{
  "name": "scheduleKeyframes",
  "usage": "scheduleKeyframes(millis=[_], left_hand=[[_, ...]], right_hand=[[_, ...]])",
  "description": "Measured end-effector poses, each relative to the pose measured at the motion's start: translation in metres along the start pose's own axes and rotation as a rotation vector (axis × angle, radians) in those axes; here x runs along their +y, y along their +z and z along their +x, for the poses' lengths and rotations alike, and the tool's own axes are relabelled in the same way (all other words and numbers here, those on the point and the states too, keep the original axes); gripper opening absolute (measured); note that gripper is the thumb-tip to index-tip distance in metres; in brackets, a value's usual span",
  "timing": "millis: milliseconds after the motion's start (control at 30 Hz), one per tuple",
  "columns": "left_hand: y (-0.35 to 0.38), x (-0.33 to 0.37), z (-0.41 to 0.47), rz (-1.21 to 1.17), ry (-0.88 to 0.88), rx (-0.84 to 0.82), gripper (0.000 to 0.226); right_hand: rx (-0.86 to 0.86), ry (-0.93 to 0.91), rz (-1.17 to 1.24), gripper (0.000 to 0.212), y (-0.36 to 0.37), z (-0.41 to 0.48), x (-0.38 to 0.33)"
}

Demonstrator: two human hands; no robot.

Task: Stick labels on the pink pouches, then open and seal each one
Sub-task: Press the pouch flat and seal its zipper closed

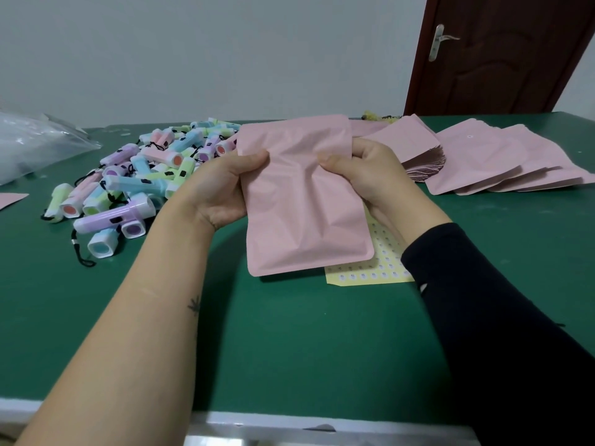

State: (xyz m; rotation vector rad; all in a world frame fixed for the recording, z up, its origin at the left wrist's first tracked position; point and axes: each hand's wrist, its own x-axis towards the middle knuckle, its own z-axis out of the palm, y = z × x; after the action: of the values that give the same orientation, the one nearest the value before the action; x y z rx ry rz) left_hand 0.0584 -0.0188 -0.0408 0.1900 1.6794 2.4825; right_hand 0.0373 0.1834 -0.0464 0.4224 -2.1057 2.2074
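Over the green table (289,349), just above the yellow label sheet (380,262), the pink pouch (306,201) is held upright, clear of the surface and mouth end up. The left hand (222,188) pinches its left edge and the right hand (363,175) pinches its right edge, both a bit below the top. Each thumb lies on the near face and the other fingers are tucked behind. My read is that this is the open-and-seal bit, though I can't tell which half, and no label shows on the side facing the camera. If it's opening, I'd slide the thumbs against the fingers behind so the two layers shear apart, rather than yanking outward. For sealing, pinch along the strip from one side to the other so no gap gets skipped. The film looks matte and smooth, a bit stiff, with rounded bottom corners, and it's buckled into soft creases between the thumbs, so it'll kink if squeezed hard. It'll probably feel slippery too, so grip close to the edge. Off to the right more pink pouches (483,159) lie fanned out flat in overlapping stacks. To the left there's a heap of pastel plastic flashlights (145,175) with black cords, hard and glossy, and a crinkly clear plastic bag (32,140) at the far edge.
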Motion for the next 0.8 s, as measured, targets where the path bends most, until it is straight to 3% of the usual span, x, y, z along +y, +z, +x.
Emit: scheduleKeyframes(millis=[333, 500, 633, 800], left_hand=[[-0.001, -0.002, 0.001, 0.01, 0.01, -0.045, 0.035], [0.002, -0.002, 0.0, 0.068, -0.067, -0.041, 0.031], [0.007, -0.004, 0.002, 0.081, -0.049, 0.096, 0.022], [0.011, -0.005, 0.006, 0.071, -0.041, 0.199, 0.025]], right_hand=[[-0.082, 0.061, 0.076, 0.024, -0.005, 0.005, -0.001], [0.03, 0.086, 0.101, 0.006, -0.006, 0.006, 0.001], [0.034, 0.022, 0.029, 0.019, -0.005, 0.006, 0.001], [0.064, 0.036, -0.033, 0.014, -0.003, 0.002, -0.001]])
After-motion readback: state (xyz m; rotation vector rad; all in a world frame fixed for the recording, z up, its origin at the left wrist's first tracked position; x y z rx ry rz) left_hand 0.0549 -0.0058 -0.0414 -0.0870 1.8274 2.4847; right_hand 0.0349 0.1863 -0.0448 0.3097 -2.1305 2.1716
